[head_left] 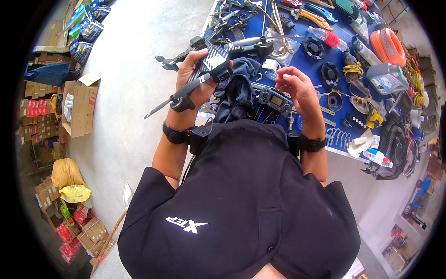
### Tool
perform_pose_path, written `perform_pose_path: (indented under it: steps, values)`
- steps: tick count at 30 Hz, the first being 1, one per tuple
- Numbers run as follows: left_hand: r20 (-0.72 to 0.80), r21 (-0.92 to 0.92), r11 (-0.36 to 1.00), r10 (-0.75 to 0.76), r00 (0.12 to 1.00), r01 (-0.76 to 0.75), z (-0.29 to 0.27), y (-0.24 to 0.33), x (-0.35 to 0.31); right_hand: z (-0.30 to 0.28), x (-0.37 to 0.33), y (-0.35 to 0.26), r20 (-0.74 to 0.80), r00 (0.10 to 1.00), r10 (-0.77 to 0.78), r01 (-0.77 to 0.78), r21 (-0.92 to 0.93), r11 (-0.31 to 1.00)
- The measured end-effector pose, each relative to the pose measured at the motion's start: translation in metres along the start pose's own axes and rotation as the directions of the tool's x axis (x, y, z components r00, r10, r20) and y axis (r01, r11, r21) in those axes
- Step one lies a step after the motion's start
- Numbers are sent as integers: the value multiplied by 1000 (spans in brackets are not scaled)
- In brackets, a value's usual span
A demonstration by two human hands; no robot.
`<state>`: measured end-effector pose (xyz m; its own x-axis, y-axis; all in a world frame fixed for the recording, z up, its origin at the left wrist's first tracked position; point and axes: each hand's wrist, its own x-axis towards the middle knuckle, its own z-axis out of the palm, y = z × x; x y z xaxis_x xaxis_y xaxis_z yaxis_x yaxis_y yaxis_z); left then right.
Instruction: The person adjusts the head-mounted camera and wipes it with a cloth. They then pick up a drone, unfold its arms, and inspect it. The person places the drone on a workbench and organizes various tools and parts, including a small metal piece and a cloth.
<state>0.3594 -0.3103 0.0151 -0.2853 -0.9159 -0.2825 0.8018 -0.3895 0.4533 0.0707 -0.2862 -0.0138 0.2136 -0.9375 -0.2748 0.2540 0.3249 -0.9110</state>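
"So, where's the drone [216, 56], and what are the hands doing?"

"It's up in the left hand [185, 73], above the worktop's near left edge, fingers wrapped around its body. Pale stripes mark the top; I can't make out any lettering on it."

"And the right hand [301, 90]?"

"Half open, fingers loosely bent, over the blue worktop [310, 67], just beside a grey controller [275, 101] with a small screen. That screen is too small to read."

"Any labels or print about?"

"Plenty. The black shirt [241, 186] carries a slanted white logo on the chest. A grey jug [387, 78] at the right has a printed label, the orange hose coil [388, 46] wears a paler tag, and the small bottle [377, 157] at the worktop's near right corner has a blue and white wrapper. Left, an open carton [80, 111] shows reddish print."
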Motion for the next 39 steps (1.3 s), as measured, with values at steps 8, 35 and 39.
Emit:
perform_pose_path:
  steps: [8, 35, 39]
  values:
    - [-29, -47, 999, -3, 1000, 2, -4, -1, 0, -2, 1, 1, 10, 1000, 7, -7, 16, 1000]
    - [-46, -50, 999, 0, 999, -2, -2, 2, -1, -1, 1, 2, -4, 1000, 17, -16, 26, 1000]
    - [-70, -40, 999, 14, 997, -17, -2, 1, -1, -2, 1, 3, 5, 1000, 11, -11, 29, 1000]
